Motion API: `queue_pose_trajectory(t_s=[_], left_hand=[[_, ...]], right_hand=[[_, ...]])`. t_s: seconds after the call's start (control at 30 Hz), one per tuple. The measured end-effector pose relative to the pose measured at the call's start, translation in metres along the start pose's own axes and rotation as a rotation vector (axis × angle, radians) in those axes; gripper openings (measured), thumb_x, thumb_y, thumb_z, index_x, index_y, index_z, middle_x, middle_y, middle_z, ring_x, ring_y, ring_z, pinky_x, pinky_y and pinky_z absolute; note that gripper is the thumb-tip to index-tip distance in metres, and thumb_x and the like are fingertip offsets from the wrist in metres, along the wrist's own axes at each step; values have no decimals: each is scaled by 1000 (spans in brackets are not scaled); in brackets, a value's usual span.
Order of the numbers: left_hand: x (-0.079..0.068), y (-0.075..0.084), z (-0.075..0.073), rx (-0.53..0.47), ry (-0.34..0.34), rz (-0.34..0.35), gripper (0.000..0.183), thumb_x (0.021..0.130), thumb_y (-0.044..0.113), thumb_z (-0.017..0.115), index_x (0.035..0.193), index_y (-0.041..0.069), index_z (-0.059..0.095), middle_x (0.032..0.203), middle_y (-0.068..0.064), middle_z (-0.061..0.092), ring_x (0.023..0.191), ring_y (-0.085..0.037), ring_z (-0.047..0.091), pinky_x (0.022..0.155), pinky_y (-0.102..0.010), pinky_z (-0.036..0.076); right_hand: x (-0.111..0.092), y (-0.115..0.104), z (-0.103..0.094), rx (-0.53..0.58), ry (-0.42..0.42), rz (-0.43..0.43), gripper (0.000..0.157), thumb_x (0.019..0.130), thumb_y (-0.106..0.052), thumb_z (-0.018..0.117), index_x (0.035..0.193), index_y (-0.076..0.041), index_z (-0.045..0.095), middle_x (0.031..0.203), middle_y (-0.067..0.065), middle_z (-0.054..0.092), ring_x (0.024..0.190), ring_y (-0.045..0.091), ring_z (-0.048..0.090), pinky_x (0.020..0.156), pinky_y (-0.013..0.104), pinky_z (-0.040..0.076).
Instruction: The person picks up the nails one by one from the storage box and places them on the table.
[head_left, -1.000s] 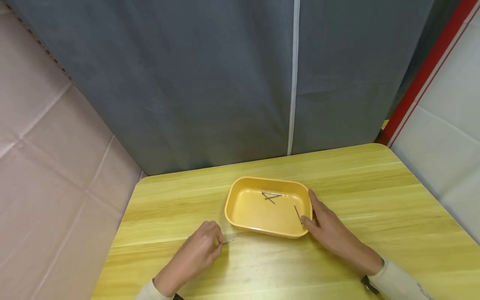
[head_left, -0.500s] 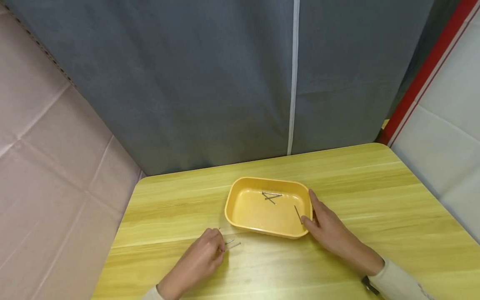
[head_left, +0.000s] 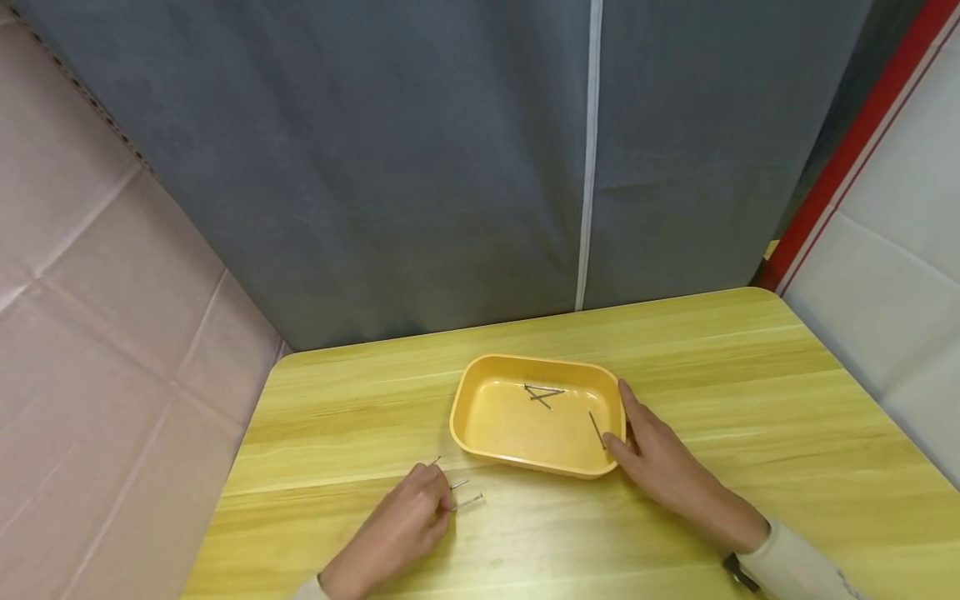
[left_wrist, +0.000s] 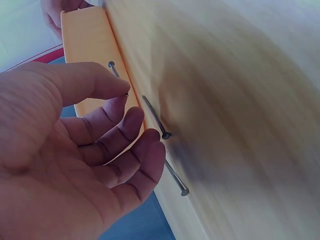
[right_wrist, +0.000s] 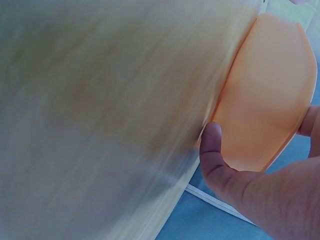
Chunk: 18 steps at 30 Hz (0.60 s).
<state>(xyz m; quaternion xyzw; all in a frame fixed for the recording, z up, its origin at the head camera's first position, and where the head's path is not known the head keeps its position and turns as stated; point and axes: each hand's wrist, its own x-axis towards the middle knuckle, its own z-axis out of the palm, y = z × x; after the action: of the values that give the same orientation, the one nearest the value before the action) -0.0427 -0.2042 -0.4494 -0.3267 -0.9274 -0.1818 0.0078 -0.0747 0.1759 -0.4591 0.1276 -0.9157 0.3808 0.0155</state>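
Note:
In the head view my left hand (head_left: 401, 521) is low over the table, left of the yellow plastic bin (head_left: 480, 433). Thumb and index finger pinch a steel nail (head_left: 468, 502), its head pointing toward the right. Two more nails lie by the fingers: one nail (head_left: 460, 483) just beyond the held one, another nail (head_left: 436, 460) past the knuckles. The left wrist view shows the held nail (left_wrist: 111, 65) poking out behind the thumb. My right hand (head_left: 663, 454) grips the bin's right end, thumb over the rim and fingers along the outer wall (right_wrist: 265, 95).
Inside the bin, a few crossed nails (head_left: 542, 393) lie toward the back and a single nail (head_left: 597, 429) leans near the right thumb. The wood-grain table (head_left: 337, 400) ends at a grey curtain (head_left: 420, 183). Pale sheets (head_left: 135, 317) hang at both sides.
My left hand has drawn back slightly toward me, and the pinched nail has swung clear of the nails lying on the table. The right hand and bin stay put.

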Motion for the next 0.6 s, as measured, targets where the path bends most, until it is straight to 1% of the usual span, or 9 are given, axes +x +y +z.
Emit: queue_pose_trajectory(t_s=[0.1, 0.33, 0.6], left_hand=[[-1, 0, 1, 15, -2, 2, 12, 81, 1, 75, 86, 11, 70, 88, 10, 56, 84, -6, 46, 69, -13, 47], [-3, 0, 3, 51, -3, 14, 13, 80, 2, 76, 85, 12, 70, 92, 8, 56, 88, -7, 46, 73, -14, 48], [-4, 0, 5, 75, -2, 23, 15, 80, -1, 73, 84, 13, 70, 93, 7, 58, 89, -8, 46, 76, -17, 48]], right_hand=[[0, 0, 0, -3, 2, 5, 83, 102, -27, 59, 161, -1, 5, 150, 28, 41, 115, 27, 60, 94, 46, 51], [0, -1, -1, -1, -3, 11, 83, 103, -28, 58, 161, -2, 4, 153, 29, 37, 121, 30, 57, 99, 50, 48], [0, 0, -1, -4, -3, 2, 83, 102, -26, 59, 160, 0, 6, 150, 28, 41, 115, 27, 60, 94, 46, 51]])
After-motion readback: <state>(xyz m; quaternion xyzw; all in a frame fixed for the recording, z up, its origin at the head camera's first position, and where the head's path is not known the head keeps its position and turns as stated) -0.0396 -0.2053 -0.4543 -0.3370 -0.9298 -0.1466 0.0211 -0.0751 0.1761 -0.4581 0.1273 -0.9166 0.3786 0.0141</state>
